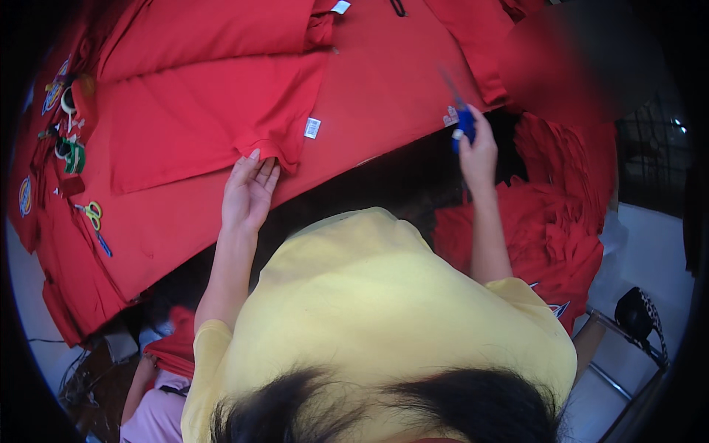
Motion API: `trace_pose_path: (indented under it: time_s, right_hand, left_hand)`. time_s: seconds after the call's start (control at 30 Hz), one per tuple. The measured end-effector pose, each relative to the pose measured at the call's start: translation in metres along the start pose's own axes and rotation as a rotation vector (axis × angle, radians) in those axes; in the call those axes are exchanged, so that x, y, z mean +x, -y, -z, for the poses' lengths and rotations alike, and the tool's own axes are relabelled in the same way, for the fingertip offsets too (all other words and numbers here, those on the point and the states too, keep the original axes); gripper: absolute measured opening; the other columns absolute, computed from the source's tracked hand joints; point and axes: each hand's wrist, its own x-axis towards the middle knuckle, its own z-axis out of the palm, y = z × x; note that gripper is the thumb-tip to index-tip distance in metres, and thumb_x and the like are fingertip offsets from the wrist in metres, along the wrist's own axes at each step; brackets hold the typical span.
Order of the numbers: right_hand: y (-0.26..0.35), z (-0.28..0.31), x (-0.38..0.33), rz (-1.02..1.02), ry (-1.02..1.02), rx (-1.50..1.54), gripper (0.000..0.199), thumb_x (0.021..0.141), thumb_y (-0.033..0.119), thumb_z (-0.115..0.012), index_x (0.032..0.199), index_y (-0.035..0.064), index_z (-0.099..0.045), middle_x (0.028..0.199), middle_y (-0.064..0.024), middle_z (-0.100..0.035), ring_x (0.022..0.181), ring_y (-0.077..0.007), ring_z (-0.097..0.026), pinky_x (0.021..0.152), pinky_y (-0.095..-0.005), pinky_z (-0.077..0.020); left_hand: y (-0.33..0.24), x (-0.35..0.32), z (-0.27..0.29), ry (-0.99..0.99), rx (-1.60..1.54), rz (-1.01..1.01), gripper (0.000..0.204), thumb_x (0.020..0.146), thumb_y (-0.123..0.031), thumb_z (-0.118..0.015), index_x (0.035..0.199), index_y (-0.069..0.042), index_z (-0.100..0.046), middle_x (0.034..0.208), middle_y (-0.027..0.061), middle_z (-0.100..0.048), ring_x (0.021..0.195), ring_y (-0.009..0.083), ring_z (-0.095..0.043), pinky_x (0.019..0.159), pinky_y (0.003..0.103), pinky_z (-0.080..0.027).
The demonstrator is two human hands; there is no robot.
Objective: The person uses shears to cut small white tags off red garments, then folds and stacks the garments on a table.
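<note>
A red garment (pixel 199 118) lies flat on the red-topped table, a white label (pixel 312 128) sticking out past its right side. At its near right corner, my left hand (pixel 247 192) is turned palm up, its fingers closed on the bunched cloth edge. Farther right, my right hand (pixel 479 151) grips a blue-handled tool (pixel 464 127) near the table's front edge. The tool's slim tip points away from me and is smeared by motion, so its exact kind cannot be made out. A small white tag (pixel 450 116) shows beside the blue handle.
More red garments (pixel 214 33) lie behind, and a big red pile (pixel 532 229) rises at the right. Yellow-handled scissors (pixel 93 214) and tape rolls (pixel 70 155) are at the table's left. Another person's pink sleeve (pixel 159 410) shows lower left. A chair (pixel 609 384) stands lower right.
</note>
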Motion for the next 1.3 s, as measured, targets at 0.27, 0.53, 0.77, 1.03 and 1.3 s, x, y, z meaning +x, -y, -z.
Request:
trace_pose_path:
  time_s: [0.27,0.53,0.77,1.03,1.3]
  right_hand:
    - [0.055,-0.037,-0.067,0.068,0.284,0.103,0.048,0.080,0.003,-0.056,0.128,0.0075,-0.048,0.107,-0.0170,-0.056,0.098,-0.0341,-0.058,0.082,-0.0409,-0.0478]
    - [0.030,-0.048,-0.007,0.261,-0.060,0.008,0.043,0.082,-0.005,-0.047,0.124,0.0033,-0.049,0.103,-0.0217,-0.056,0.094,-0.0403,-0.058,0.078,-0.0448,-0.0479]
    - [0.026,-0.068,-0.020,0.480,0.099,0.072,0.047,0.084,-0.002,-0.046,0.131,0.0049,-0.044,0.112,-0.0206,-0.055,0.100,-0.0386,-0.055,0.083,-0.0449,-0.0461]
    - [0.036,-0.018,-0.090,0.238,0.328,0.128,0.055,0.076,0.000,-0.059,0.129,-0.0024,-0.044,0.106,-0.0202,-0.056,0.093,-0.0365,-0.058,0.081,-0.0383,-0.0491]
    - [0.092,-0.066,-0.015,0.151,0.231,0.537,0.058,0.078,0.000,-0.063,0.132,-0.0032,-0.041,0.114,-0.0144,-0.056,0.102,-0.0212,-0.059,0.088,-0.0306,-0.0475]
  left_hand:
    - [0.002,-0.007,0.027,0.012,0.296,0.055,0.013,0.088,-0.008,-0.062,0.079,-0.012,-0.053,0.082,0.0023,-0.063,0.082,0.0154,-0.065,0.075,0.029,-0.054]
    - [-0.010,-0.014,0.028,0.062,0.118,0.232,0.006,0.088,-0.005,-0.060,0.092,-0.002,-0.056,0.086,0.0087,-0.063,0.076,0.0157,-0.065,0.066,0.023,-0.056]
    - [-0.017,-0.038,-0.007,-0.003,0.063,0.104,0.012,0.089,-0.010,-0.060,0.096,-0.001,-0.056,0.095,0.0111,-0.064,0.095,0.0202,-0.061,0.084,0.030,-0.053]
    - [-0.018,-0.008,0.011,0.255,0.069,0.182,0.020,0.092,-0.025,-0.058,0.099,-0.006,-0.056,0.087,0.0034,-0.061,0.083,0.0155,-0.058,0.070,0.025,-0.048]
    - [-0.018,0.036,0.002,0.065,0.259,0.340,0.027,0.089,-0.033,-0.063,0.078,-0.014,-0.047,0.056,-0.0046,-0.039,0.052,0.0092,-0.040,0.049,0.020,-0.035]
